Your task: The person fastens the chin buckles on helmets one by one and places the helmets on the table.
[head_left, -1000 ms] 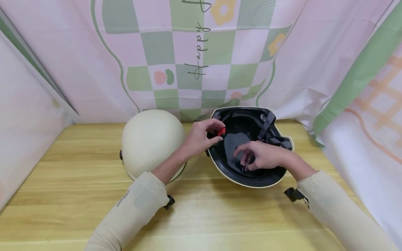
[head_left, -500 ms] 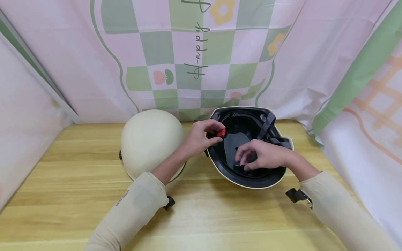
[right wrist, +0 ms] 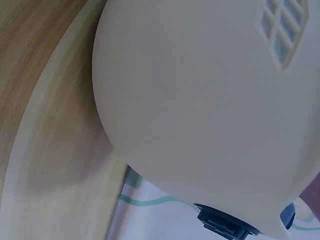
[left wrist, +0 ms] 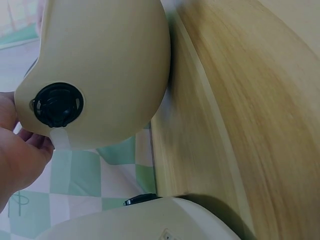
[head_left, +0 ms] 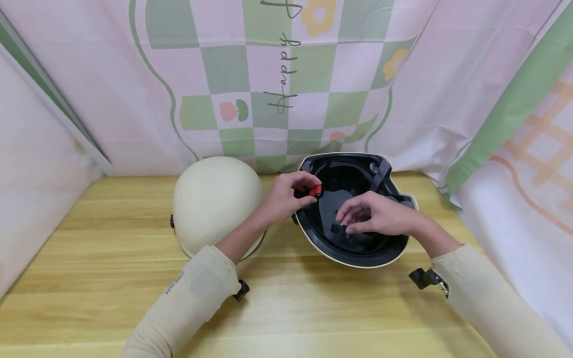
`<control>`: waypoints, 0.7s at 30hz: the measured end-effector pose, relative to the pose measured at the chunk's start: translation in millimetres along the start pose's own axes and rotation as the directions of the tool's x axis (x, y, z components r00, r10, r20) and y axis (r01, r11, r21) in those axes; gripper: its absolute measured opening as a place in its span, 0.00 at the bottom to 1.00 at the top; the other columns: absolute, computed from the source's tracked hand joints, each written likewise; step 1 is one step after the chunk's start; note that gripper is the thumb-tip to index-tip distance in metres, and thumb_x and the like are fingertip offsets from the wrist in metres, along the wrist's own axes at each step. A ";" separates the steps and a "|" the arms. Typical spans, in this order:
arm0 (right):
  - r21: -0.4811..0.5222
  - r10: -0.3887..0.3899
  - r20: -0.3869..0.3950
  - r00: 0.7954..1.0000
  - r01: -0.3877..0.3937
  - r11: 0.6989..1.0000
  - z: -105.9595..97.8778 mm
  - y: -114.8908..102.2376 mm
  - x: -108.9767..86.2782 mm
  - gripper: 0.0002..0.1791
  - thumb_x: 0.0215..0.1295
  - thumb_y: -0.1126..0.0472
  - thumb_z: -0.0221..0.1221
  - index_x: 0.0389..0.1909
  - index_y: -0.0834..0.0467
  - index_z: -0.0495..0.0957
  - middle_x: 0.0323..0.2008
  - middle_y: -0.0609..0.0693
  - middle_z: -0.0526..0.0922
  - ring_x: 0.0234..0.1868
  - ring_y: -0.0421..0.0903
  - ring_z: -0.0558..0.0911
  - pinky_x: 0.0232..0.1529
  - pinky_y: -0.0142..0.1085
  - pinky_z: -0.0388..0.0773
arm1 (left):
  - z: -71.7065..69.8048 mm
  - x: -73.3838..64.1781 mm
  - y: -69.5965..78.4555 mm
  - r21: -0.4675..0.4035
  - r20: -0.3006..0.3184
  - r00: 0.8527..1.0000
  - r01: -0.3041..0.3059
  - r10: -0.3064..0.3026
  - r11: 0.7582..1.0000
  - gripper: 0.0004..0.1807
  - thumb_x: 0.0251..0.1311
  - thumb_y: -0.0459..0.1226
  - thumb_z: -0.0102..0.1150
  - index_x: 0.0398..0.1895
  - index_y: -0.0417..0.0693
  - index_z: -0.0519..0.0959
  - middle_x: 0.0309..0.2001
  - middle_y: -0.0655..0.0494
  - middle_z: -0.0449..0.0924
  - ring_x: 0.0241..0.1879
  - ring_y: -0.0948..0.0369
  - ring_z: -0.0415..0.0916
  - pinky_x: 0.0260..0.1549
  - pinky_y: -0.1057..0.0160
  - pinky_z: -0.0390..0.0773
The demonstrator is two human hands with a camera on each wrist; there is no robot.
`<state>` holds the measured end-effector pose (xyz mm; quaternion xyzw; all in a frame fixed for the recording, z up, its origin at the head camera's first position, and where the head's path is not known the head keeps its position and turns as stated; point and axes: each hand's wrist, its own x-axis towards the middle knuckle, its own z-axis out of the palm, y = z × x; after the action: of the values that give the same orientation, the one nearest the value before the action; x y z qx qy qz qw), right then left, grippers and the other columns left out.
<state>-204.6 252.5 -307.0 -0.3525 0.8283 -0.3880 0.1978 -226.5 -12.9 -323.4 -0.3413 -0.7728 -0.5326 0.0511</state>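
A cream helmet (head_left: 333, 253) lies upside down on the table, its black lining facing up. At its left rim my left hand (head_left: 284, 196) pinches a small red buckle (head_left: 316, 190) with black at its lower end. My right hand (head_left: 380, 214) is over the helmet's hollow, thumb and fingers bent around a small black clip (head_left: 337, 228). A dark grey pad (head_left: 329, 201) lies in the bottom of the lining. In the left wrist view a round black knob (left wrist: 58, 105) sits on the shell beside my left hand; the right wrist view shows mostly the shell (right wrist: 200, 100).
A second cream helmet (head_left: 215, 199) rests dome up to the left, close to my left forearm. Grey straps (head_left: 380, 174) cross the right side of the overturned helmet. The wooden table (head_left: 286, 308) ends at a patterned curtain (head_left: 309, 64) behind both helmets.
My right hand has risen slightly and shifted toward the back of the helmet, and the black clip has moved along with it. The left hand keeps its place on the red buckle.
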 end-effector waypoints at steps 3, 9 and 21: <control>0.003 -0.006 -0.010 1.000 0.007 1.000 -1.2 -1.2 -0.7 0.09 0.67 0.70 0.66 0.46 0.66 0.83 0.43 0.56 0.86 0.43 0.43 0.87 0.45 0.35 0.85 | -0.2 -0.4 0.3 0.004 0.002 1.000 0.002 -0.002 1.000 0.15 0.57 0.24 0.72 0.48 0.33 0.84 0.43 0.43 0.87 0.43 0.52 0.83 0.46 0.68 0.80; -0.009 -0.021 -0.073 0.997 0.020 1.000 -3.7 -5.9 -5.2 0.06 0.71 0.71 0.63 0.46 0.63 0.84 0.45 0.56 0.86 0.43 0.42 0.86 0.44 0.35 0.83 | -0.4 -1.1 0.4 0.009 0.006 1.000 0.008 -0.008 1.000 0.15 0.57 0.24 0.72 0.49 0.33 0.84 0.44 0.43 0.87 0.44 0.53 0.83 0.45 0.68 0.80; -0.022 -0.121 -0.294 0.948 0.120 0.993 -0.3 -4.4 -5.2 0.10 0.62 0.75 0.67 0.43 0.63 0.86 0.39 0.52 0.88 0.34 0.40 0.83 0.36 0.29 0.80 | 0.5 -1.1 0.9 0.018 0.004 1.000 0.029 -0.029 0.999 0.15 0.58 0.24 0.72 0.49 0.34 0.85 0.44 0.43 0.87 0.44 0.53 0.83 0.46 0.69 0.80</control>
<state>-199.4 254.5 -303.1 -0.3409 0.8263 -0.4459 0.0472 -225.0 -12.8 -323.4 -0.3309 -0.7825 -0.5256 0.0446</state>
